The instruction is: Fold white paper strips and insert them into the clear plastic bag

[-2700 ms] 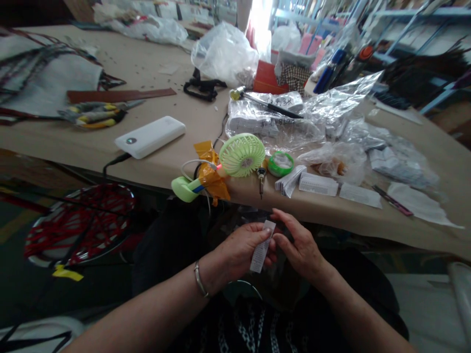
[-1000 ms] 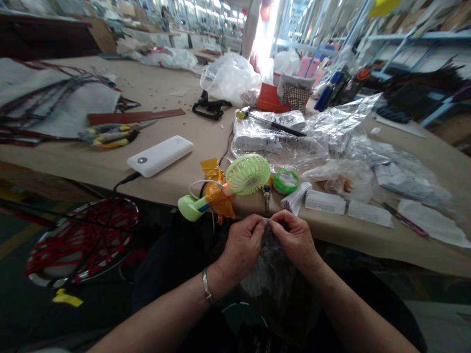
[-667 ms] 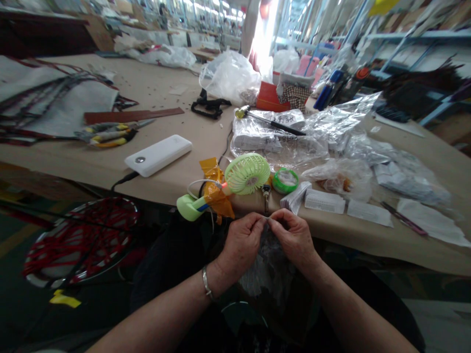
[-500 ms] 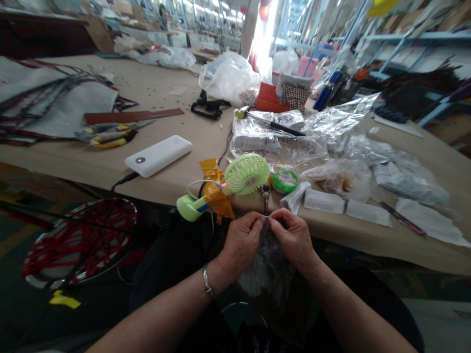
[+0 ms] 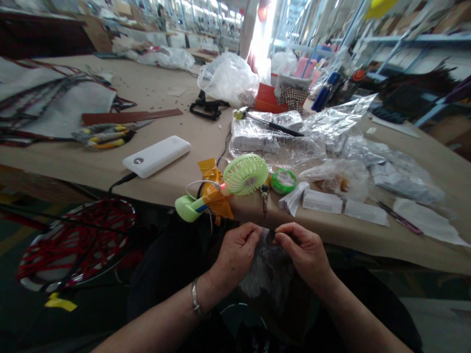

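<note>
Well, the left hand (image 5: pixel 235 255) pinched a small white paper slip (image 5: pixel 264 233) between thumb and fingers, just above a crumpled clear plastic bag (image 5: pixel 267 267) at the person's lap. The right hand (image 5: pixel 303 252) curled narrowly close beside the slip; whether it gripped anything, I couldn't tell. Just beyond, a green mini fan (image 5: pixel 245 174) sat at the edge of the worktop (image 5: pixel 91 157).

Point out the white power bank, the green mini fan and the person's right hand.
white power bank (image 5: pixel 156 157), head view, middle of its top face
green mini fan (image 5: pixel 246 174), head view, centre of its grille
right hand (image 5: pixel 305 255), head view, back of the hand
</note>
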`<action>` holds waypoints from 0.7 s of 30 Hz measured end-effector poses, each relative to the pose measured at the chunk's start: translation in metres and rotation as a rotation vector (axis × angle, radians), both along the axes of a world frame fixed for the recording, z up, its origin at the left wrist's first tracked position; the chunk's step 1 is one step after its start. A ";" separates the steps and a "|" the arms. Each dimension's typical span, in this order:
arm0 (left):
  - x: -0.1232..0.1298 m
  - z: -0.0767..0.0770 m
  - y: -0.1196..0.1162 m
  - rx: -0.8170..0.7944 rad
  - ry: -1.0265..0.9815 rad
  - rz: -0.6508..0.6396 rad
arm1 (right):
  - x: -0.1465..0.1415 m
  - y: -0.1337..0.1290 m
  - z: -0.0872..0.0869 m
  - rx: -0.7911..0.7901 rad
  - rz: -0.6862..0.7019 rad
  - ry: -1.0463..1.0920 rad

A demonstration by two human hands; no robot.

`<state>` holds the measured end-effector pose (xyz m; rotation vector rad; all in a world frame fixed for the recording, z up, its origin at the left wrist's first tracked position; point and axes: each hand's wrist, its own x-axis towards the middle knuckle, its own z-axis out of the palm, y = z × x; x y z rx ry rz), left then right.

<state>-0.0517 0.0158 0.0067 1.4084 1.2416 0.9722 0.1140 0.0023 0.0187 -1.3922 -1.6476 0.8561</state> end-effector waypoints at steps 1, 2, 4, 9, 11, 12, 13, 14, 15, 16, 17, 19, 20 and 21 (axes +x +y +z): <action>-0.001 -0.004 0.000 -0.017 0.014 -0.004 | 0.006 -0.001 0.003 0.078 0.003 -0.082; -0.003 -0.009 0.000 -0.027 0.024 -0.008 | 0.013 -0.001 0.005 0.177 -0.002 -0.172; -0.005 -0.020 0.002 -0.032 0.027 0.000 | 0.026 0.004 0.008 0.383 -0.033 -0.358; -0.007 -0.038 0.002 -0.035 0.084 0.018 | 0.043 0.023 -0.003 0.546 -0.114 -0.798; -0.005 -0.040 -0.001 -0.051 0.113 -0.028 | 0.045 0.026 -0.011 0.560 -0.111 -0.855; -0.004 -0.040 -0.003 -0.058 0.115 -0.050 | 0.046 0.026 -0.014 0.576 -0.109 -0.847; -0.002 -0.040 -0.005 -0.063 0.109 -0.066 | 0.046 0.026 -0.016 0.594 -0.109 -0.821; 0.000 -0.039 -0.006 -0.069 0.098 -0.074 | 0.048 0.026 -0.018 0.608 -0.108 -0.787; 0.003 -0.038 -0.007 -0.076 0.084 -0.084 | 0.049 0.025 -0.019 0.615 -0.107 -0.749; 0.005 -0.036 -0.007 -0.084 0.066 -0.094 | 0.051 0.025 -0.019 0.618 -0.105 -0.713; 0.009 -0.033 -0.007 -0.095 0.041 -0.106 | 0.052 0.025 -0.018 0.618 -0.105 -0.678; 0.016 -0.026 -0.006 -0.149 -0.038 -0.144 | 0.055 0.023 -0.018 0.626 -0.114 -0.609; 0.020 -0.021 -0.005 -0.198 -0.095 -0.161 | 0.055 0.021 -0.017 0.637 -0.120 -0.580; 0.025 -0.015 -0.004 -0.264 -0.166 -0.176 | 0.055 0.018 -0.017 0.651 -0.124 -0.556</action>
